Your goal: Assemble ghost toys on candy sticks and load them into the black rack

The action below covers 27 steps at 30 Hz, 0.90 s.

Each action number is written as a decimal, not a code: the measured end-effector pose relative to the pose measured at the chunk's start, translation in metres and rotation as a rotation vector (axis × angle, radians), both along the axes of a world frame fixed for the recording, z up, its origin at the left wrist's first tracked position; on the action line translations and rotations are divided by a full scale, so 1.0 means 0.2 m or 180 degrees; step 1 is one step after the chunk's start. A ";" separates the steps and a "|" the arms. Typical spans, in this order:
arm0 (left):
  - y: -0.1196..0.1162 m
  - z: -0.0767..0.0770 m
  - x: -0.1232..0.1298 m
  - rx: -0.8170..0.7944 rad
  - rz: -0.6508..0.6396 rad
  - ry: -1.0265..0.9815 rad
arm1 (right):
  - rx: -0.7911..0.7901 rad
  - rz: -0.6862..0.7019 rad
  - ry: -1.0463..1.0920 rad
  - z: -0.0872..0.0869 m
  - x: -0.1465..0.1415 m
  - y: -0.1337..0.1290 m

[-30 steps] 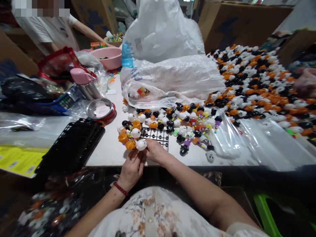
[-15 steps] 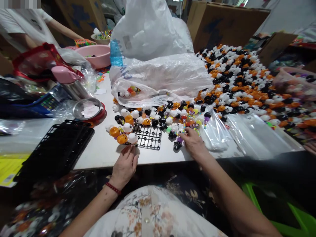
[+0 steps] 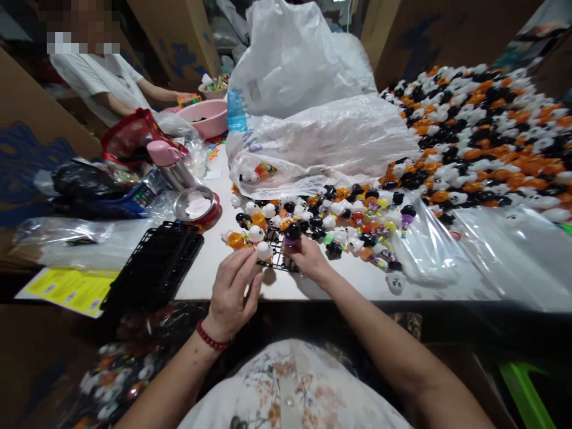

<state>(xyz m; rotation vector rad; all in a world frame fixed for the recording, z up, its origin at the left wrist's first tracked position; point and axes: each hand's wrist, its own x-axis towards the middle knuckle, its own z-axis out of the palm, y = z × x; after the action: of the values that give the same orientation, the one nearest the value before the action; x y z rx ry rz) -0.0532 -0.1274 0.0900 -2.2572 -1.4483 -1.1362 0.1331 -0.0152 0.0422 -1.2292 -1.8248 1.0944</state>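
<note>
My right hand [image 3: 306,256] pinches a small Halloween figure [image 3: 292,233] with a black top and a purple lower part. It holds the figure over the right part of a black plastic grid [image 3: 277,260]. My left hand [image 3: 235,280] lies at the grid's left end, its thumb apart from loosely curved fingers. Its fingertips are beside a white ghost-like figure [image 3: 264,250] and an orange pumpkin figure [image 3: 235,240]; contact is hard to make out. Several more white, orange and black figures [image 3: 353,244] lie behind and to the right. Figures and my hands partly cover the grid.
A large heap of figures [image 3: 487,137] rises at right, near clear plastic bags [image 3: 504,256]. A white sack [image 3: 313,131] stands behind. Stacked black grids [image 3: 154,262], a round tin [image 3: 194,204] and a flask [image 3: 172,167] are at left. Another person [image 3: 107,83] works beside a pink basin [image 3: 208,117].
My right hand has moved left from the loose figures to above the grid, carrying the black-and-purple figure. My left hand stays at the grid's left end. The camera view has turned.
</note>
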 end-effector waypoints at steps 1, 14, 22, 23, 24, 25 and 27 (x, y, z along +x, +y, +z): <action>0.04 0.02 0.00 -0.0107 -0.0055 0.0115 | -0.0071 0.0014 0.0160 -0.03 -0.06 0.02; 0.22 -0.02 -0.01 -0.0570 -0.0300 0.0324 | 0.0578 0.0318 -0.0690 -0.06 -0.12 0.06; 0.24 -0.01 0.01 -0.0424 -0.0245 0.0324 | 0.0752 0.0393 -0.1145 -0.10 -0.14 0.03; 0.25 -0.01 0.01 -0.0392 -0.0203 0.0332 | 0.0740 0.0433 -0.1098 -0.10 -0.15 0.03; 0.25 0.00 0.02 -0.0358 -0.0161 0.0337 | 0.0749 0.0476 -0.1005 -0.10 -0.14 0.03; 0.26 0.01 0.02 -0.0331 -0.0132 0.0348 | 0.0797 0.0510 -0.0869 -0.10 -0.12 0.02; 0.28 0.03 0.04 -0.0330 -0.0118 0.0424 | 0.1022 0.0477 -0.0592 -0.08 -0.05 0.01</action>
<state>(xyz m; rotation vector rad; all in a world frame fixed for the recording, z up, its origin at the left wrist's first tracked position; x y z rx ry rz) -0.0462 -0.0722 0.0960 -2.3888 -1.4497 -0.9206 0.1239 -0.0134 0.0259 -1.0444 -2.1641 0.7431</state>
